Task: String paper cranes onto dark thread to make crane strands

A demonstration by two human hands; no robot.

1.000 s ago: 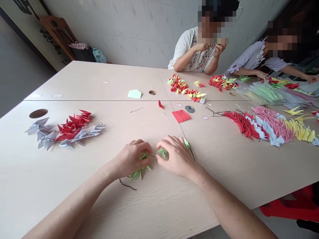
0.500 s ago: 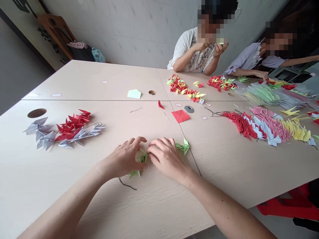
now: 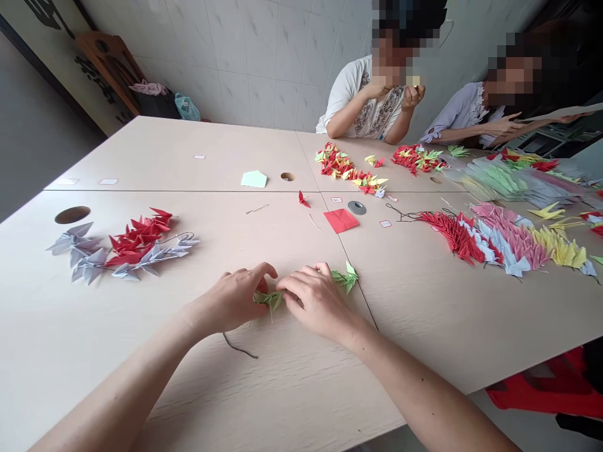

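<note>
My left hand (image 3: 235, 298) and my right hand (image 3: 315, 300) meet at the near middle of the pale wooden table (image 3: 292, 376). Both pinch a small bunch of green paper cranes (image 3: 269, 297) strung on a dark thread (image 3: 239, 348) that trails out towards me. A few more green cranes (image 3: 346, 276) lie just beyond my right hand's fingers. Most of the bunch is hidden under my fingers.
A string of grey and red cranes (image 3: 125, 246) lies at the left. A red folded sheet (image 3: 342, 220), a tape roll (image 3: 357, 207) and a pale green sheet (image 3: 254, 179) lie further back. Long coloured crane strings (image 3: 509, 238) fill the right. Two people sit across the table.
My hands have closed together, pushing the green cranes into a tighter bunch along the thread. The person at the far right lifted a hand holding a sheet.
</note>
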